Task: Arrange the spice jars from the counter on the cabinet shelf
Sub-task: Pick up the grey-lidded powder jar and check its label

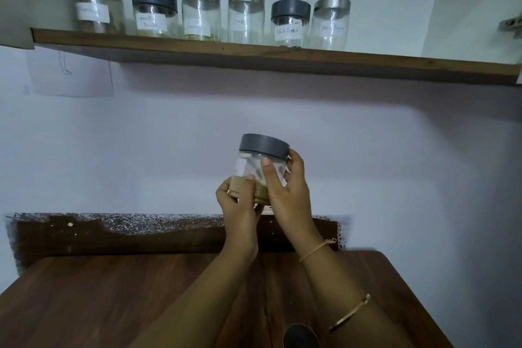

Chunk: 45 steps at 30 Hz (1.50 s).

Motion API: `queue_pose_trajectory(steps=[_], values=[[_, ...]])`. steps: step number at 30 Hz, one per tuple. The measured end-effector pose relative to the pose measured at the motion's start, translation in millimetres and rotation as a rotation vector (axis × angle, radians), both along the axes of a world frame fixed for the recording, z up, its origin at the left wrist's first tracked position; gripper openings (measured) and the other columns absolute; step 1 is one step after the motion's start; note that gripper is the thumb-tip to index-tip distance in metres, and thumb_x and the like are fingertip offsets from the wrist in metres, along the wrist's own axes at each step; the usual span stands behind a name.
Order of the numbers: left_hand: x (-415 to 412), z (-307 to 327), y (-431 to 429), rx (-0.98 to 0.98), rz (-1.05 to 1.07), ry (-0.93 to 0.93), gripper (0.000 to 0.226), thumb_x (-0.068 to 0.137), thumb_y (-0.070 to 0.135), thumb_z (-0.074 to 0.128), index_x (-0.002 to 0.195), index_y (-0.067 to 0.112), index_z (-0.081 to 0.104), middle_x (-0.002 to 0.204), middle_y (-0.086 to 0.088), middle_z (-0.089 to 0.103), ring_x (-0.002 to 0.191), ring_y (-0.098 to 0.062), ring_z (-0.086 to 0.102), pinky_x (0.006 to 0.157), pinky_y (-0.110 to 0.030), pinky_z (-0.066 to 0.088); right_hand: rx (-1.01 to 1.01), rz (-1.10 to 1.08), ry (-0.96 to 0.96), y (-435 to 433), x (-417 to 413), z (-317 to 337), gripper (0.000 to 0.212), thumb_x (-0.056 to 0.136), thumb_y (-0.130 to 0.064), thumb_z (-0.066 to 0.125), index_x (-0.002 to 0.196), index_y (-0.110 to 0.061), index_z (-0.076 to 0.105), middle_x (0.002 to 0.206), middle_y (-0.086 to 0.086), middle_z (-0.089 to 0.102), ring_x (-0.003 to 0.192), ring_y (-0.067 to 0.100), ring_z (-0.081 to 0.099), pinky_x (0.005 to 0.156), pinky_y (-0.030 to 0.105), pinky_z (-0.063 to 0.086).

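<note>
Your left hand grips the low part of the jar: fingers curled tight round the base, thumb on the front glass. Your right hand holds it higher up, thumb laid up the front, fingers round the far side just under the lid. The jar's up in the air btwn counter and shelf, touching neither and tilted a little.

It's clear and round w/ a matte dark grey lid, tan powder in approx the bottom third, and a white label partly seen on its left side.

The shelf is a brown wood board. The shelf jars number 6, in 1 row: clear cylinders, each w/ a white handwritten label. 4 have brushed steel lids, 2 have dark grey.

The counter's smooth, wood-grain brown. On your right arm: 1 thin metal bangle and 1 thread band at the wrist.
</note>
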<state>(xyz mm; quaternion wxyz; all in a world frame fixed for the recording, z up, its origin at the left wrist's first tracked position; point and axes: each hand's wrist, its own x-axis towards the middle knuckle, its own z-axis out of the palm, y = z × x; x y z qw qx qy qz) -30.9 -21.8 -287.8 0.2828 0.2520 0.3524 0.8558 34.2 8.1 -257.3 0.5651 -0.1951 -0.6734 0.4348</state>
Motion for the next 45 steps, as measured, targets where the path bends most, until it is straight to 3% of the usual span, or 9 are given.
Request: queue_pose_trajectory(steps=[2,6,10,13,17,21,28,35,45], values=[[2.6,2.9,-3.7,-0.041,0.082,0.184,0.048,0.069,0.035,0.07,0.106,0.03,0.04,0.107,-0.006,0.058,0.084,-0.013,0.061,0.075,-0.03,0.052,-0.115,0.072,0.038,0.9,-0.9,0.9,0.053,0.088,-0.046,0.059,0.135,-0.032,0.039,0.124,-0.008,0.059,0.111,0.01,0.06,0.088,0.029,0.054],[10.2,5.7,-8.4,-0.002,0.163,0.472,0.048,0.067,0.027,0.071,0.1,0.034,0.037,0.101,0.006,0.055,0.074,0.008,0.061,0.059,-0.011,0.049,-0.267,0.079,0.105,6.2,6.0,9.7,0.052,0.085,-0.052,0.057,0.129,-0.028,0.043,0.111,-0.007,0.064,0.094,0.006,0.066,0.065,0.018,0.056],[16.7,13.6,-14.7,0.07,0.189,0.53,0.035,0.074,0.036,0.063,0.103,0.032,0.044,0.105,0.01,0.054,0.089,0.0,0.06,0.069,-0.013,0.049,-0.326,0.092,0.185,9.3,15.2,19.7,0.043,0.087,-0.054,0.054,0.114,-0.021,0.054,0.096,-0.002,0.068,0.076,0.005,0.069,0.058,0.021,0.054],[20.5,20.1,-19.6,0.08,0.226,0.592,0.043,0.072,0.047,0.057,0.111,0.034,0.043,0.119,0.0,0.051,0.105,-0.017,0.057,0.084,-0.032,0.053,-0.367,0.167,0.245,5.6,21.3,29.0,0.056,0.076,-0.059,0.054,0.109,-0.014,0.059,0.097,0.012,0.069,0.082,0.02,0.068,0.072,0.039,0.058],[28.3,27.8,-26.6,0.162,0.327,0.679,0.058,0.079,0.04,0.058,0.131,0.026,0.036,0.132,-0.002,0.045,0.115,-0.019,0.054,0.088,-0.037,0.052,-0.369,0.319,0.244,-1.8,28.5,41.0,0.068,0.075,-0.059,0.053,0.121,-0.008,0.058,0.117,0.025,0.064,0.1,0.036,0.064,0.092,0.058,0.049],[34.7,34.0,-33.2,0.206,0.499,0.765,0.061,0.081,0.036,0.059,0.135,0.03,0.032,0.141,-0.009,0.042,0.126,-0.03,0.048,0.092,-0.055,0.048,-0.382,0.505,0.276,-4.0,34.1,47.9,0.065,0.079,-0.059,0.05,0.123,-0.012,0.059,0.109,0.02,0.066,0.097,0.032,0.064,0.086,0.05,0.052],[44.1,46.9,-38.6,0.252,0.66,0.878,0.06,0.079,0.035,0.061,0.131,0.014,0.038,0.138,-0.008,0.044,0.131,-0.018,0.042,0.104,-0.024,0.039,-0.406,0.672,0.356,-8.9,36.9,55.3,0.074,0.083,-0.06,0.044,0.136,-0.009,0.049,0.115,0.019,0.06,0.102,0.031,0.059,0.088,0.043,0.049],[43.7,50.4,-41.6,0.277,0.661,0.886,0.059,0.08,0.034,0.059,0.13,0.014,0.038,0.138,-0.011,0.043,0.13,-0.017,0.042,0.102,-0.02,0.039,-0.383,0.676,0.362,-10.0,36.8,58.7,0.073,0.081,-0.06,0.044,0.136,-0.011,0.048,0.111,0.016,0.062,0.097,0.028,0.062,0.083,0.04,0.052],[32.2,49.7,-41.0,0.326,0.501,0.788,0.057,0.081,0.032,0.058,0.132,0.026,0.035,0.14,-0.007,0.042,0.126,-0.028,0.047,0.091,-0.056,0.048,-0.291,0.574,0.344,-15.9,32.9,59.6,0.061,0.081,-0.057,0.047,0.125,-0.015,0.056,0.104,0.014,0.068,0.09,0.026,0.067,0.08,0.046,0.055]])
